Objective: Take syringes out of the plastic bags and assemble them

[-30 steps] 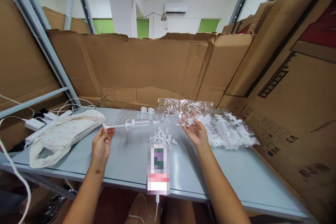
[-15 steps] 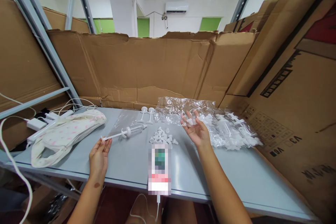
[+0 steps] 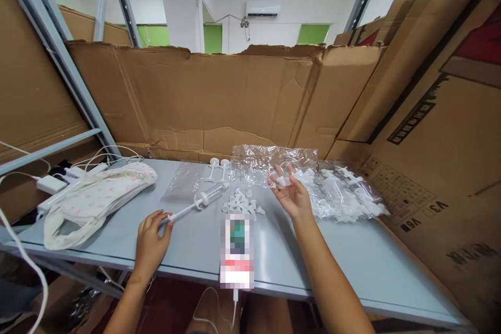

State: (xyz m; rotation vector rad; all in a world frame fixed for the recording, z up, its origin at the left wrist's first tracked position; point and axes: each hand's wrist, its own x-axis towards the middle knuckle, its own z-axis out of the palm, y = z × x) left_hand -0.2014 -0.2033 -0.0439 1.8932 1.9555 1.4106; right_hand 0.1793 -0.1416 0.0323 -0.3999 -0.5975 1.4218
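My left hand grips the plunger end of a large clear plastic syringe, whose tip points away to the right, near a pile of small white plastic caps. My right hand is turned palm up, fingers curled, with a small white plastic cap lying against them. Beside that hand lies a clear plastic bag filled with white plastic parts. Two white plungers rest behind the pile.
A phone-like device, blurred out, sits at the table's front edge with a cable. On the left are a white cloth bag and a power strip. Clear plastic film lies at the back. Cardboard walls enclose the grey table.
My left hand has turned palm down and moved slightly right, carrying the syringe towards the pile of caps. My right hand has barely moved.
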